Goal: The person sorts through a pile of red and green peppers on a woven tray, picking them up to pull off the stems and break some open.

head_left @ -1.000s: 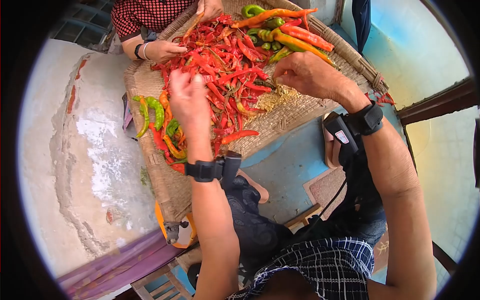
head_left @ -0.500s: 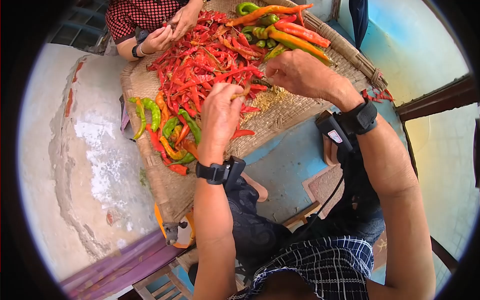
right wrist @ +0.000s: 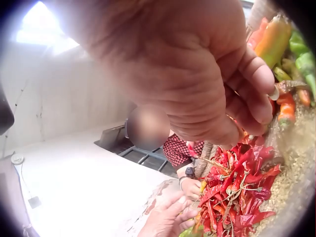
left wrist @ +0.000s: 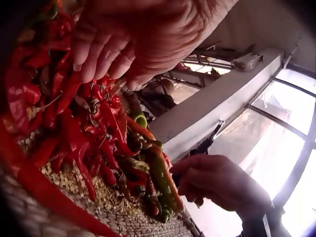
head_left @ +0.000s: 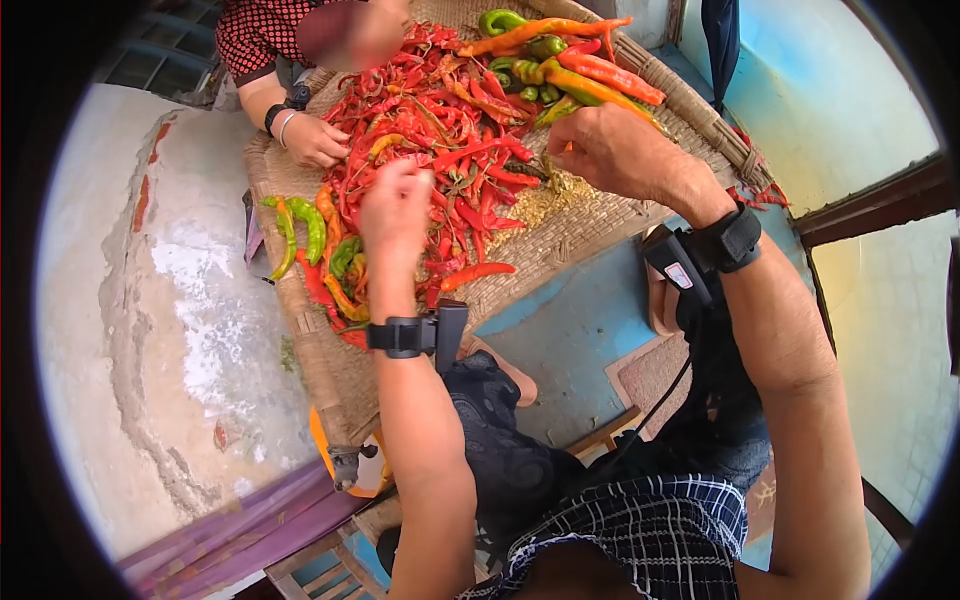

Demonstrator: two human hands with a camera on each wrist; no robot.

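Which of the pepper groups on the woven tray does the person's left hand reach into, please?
The left hand reaches into the central red chili pile, not the green-orange peppers at the tray's edges.

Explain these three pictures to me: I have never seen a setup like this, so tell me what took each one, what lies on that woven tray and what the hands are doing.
No machine works here: a person wears three cameras. The wide picture comes from the head and looks down at both arms; the other two come from black bands on the wrists, so each shows its own hand from very close. The woven tray holds a heap of red chillies, long orange and green ones at the far side, and loose seeds. The left hand reaches into the red heap with fingers bent. The right hand has its fingers curled tight over the seeds; what they pinch is hidden. Another person's hand rests across the tray.
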